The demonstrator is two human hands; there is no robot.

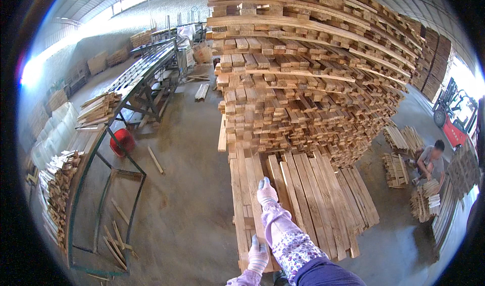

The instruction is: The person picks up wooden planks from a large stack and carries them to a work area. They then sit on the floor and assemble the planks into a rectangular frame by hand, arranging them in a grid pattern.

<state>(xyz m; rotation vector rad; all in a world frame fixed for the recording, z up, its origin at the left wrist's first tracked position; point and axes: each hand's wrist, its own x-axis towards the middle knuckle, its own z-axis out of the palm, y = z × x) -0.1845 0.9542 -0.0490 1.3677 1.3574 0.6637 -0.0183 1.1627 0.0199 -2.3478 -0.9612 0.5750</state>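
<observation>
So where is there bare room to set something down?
The concrete floor is bare between the green metal frame and the tall plank stack, apart from a loose stick. Around the left hand and right hand, planks crowd side by side.

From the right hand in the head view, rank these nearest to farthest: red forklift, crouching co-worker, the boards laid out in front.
From the right hand:
1. Boards: right at the hand, spreading to its right.
2. Co-worker: off to the right, crouching near the floor.
3. Forklift: far right, beyond the co-worker.
</observation>
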